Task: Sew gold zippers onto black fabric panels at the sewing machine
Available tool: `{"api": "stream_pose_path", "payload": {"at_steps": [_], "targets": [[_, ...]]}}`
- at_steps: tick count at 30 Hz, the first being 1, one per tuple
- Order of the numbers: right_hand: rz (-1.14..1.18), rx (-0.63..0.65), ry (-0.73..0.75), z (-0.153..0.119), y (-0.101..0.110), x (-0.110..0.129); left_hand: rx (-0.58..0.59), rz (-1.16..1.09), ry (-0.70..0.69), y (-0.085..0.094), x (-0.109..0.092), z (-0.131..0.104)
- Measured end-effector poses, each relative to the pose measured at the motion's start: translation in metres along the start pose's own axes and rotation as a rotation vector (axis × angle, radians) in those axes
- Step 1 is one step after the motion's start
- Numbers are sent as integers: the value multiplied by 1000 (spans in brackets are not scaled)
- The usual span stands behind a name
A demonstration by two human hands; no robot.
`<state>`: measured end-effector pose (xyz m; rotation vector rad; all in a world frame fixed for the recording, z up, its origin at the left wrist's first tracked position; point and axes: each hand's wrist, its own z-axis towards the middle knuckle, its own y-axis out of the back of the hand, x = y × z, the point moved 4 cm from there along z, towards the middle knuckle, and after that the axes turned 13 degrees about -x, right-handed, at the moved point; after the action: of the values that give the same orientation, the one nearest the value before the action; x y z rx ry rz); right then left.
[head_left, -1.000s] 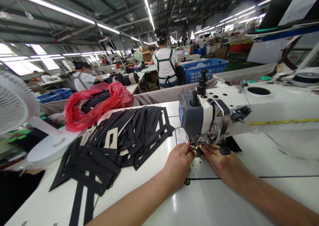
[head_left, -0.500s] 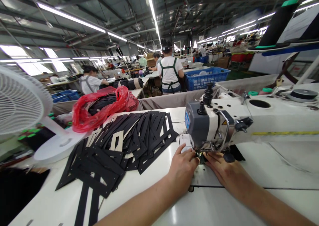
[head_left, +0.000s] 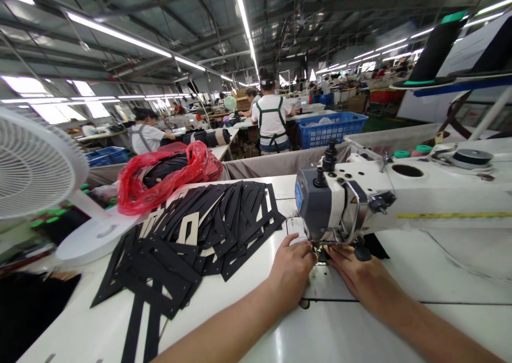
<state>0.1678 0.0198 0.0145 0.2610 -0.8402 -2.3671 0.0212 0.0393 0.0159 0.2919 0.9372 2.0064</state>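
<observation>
Both of my hands are at the needle area of a white and grey sewing machine (head_left: pixel 320 197). My left hand (head_left: pixel 294 267) is left of the presser foot, its fingers bent and close together; their tips are partly hidden, and so is whatever they press. My right hand (head_left: pixel 358 272) lies to the right of the needle, fingers together and pressed down on a flat black piece (head_left: pixel 376 245). Part of that piece sticks out behind the hand, under the machine arm; the rest is covered. Left of my hands spreads a heap of black slotted pieces (head_left: pixel 224 219), some with pale undersides.
A red plastic bag (head_left: pixel 132 187) with black material stands behind the heap. At the left is a white fan (head_left: pixel 36 163). Thread spools (head_left: pixel 472 157) sit on the machine's right side. Beyond the table are a blue crate (head_left: pixel 332 128) and co-workers, one in a white shirt (head_left: pixel 274 115).
The view has shifted slightly. Both hands stay at the needle area, with only a very small movement of the fingers. The black heap lies as before.
</observation>
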Motion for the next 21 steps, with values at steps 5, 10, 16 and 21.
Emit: {"api": "stream_pose_path", "payload": {"at_steps": [5,10,16,21], "targets": [[41,52,-46,2,-1,1,-53,2,44,-3,0,-2],[32,149,-32,-2,24,-32,-44,10,77,-5,5,-1],[-291,115,99,-26,62,-26,3,68,-10,24,-25,-5],[-146,48,86,-32,73,62,121,-135,-151,31,-73,-10]]}}
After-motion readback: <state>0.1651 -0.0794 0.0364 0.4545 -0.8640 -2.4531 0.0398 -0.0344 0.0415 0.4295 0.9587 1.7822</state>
